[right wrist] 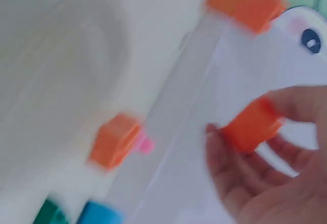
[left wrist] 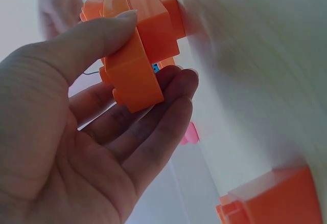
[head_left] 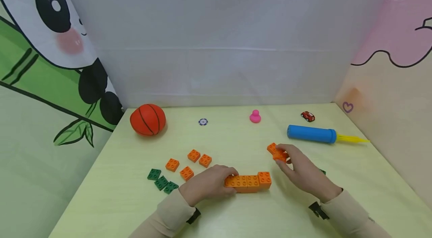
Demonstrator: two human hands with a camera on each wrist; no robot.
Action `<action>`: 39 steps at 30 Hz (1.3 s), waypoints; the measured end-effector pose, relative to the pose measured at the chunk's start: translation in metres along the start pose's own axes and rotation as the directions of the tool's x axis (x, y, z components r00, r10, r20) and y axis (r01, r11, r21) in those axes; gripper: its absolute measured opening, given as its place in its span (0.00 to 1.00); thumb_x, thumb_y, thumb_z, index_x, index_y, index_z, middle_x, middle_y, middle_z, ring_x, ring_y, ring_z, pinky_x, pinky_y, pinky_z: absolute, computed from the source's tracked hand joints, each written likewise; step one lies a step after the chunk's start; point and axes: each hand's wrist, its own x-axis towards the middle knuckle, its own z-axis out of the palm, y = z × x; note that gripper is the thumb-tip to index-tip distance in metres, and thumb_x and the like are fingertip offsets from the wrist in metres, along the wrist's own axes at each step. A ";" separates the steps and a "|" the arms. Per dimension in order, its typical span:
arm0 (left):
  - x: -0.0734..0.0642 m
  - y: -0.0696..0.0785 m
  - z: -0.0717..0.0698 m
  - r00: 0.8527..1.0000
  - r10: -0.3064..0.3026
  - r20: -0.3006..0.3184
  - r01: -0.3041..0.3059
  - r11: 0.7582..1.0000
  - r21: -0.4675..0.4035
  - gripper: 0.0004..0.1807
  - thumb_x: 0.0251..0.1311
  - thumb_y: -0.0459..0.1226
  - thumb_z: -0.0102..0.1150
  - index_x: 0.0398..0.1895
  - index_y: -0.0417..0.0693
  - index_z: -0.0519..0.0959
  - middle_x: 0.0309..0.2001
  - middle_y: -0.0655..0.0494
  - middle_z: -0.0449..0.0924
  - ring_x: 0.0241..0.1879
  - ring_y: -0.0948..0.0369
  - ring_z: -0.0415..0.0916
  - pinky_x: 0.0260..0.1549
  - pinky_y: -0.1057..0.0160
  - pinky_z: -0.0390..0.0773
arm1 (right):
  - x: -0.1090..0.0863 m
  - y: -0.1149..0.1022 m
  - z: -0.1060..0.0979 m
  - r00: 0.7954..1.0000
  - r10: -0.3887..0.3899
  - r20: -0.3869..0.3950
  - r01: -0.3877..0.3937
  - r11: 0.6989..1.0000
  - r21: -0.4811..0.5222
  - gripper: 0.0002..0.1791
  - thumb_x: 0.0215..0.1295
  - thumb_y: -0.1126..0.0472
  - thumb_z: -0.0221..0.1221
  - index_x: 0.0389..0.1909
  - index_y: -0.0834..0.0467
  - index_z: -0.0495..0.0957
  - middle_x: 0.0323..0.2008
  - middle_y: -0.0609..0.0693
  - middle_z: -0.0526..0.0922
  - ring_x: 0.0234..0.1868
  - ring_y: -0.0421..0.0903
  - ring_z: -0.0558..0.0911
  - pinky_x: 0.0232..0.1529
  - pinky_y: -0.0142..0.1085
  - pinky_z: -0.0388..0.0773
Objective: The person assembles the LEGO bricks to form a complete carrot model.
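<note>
My left hand (head_left: 210,182) grips the left end of a joined row of orange toy bricks (head_left: 248,181), thumb on one side and fingers on the other. In the left wrist view this row (left wrist: 135,73) looks stepped, with bricks at more than one level. To the right of it, my right hand (head_left: 305,172) pinches a single orange brick (right wrist: 253,124) between thumb and fingers, apart from the row. Just beyond those fingertips another orange brick (head_left: 271,147) lies on the table. The right wrist view is blurred.
Several loose orange bricks (head_left: 172,165) and green bricks (head_left: 161,183) lie left of my hands. A green brick (head_left: 323,171) is partly hidden by my right wrist. Farther back are a ball (head_left: 147,120), chip (head_left: 203,121), pink toy (head_left: 255,116), red car (head_left: 308,116) and blue pump (head_left: 310,133).
</note>
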 end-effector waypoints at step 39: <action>0.000 -0.001 0.001 1.000 0.027 -0.001 -0.027 1.000 -0.007 0.19 0.60 0.48 0.69 0.52 0.56 0.80 0.45 0.65 0.81 0.39 0.68 0.72 0.45 0.65 0.76 | -0.003 -0.031 0.034 0.962 -0.118 0.248 0.076 0.982 0.174 0.19 0.65 0.42 0.63 0.53 0.44 0.78 0.46 0.34 0.80 0.43 0.35 0.77 0.51 0.36 0.80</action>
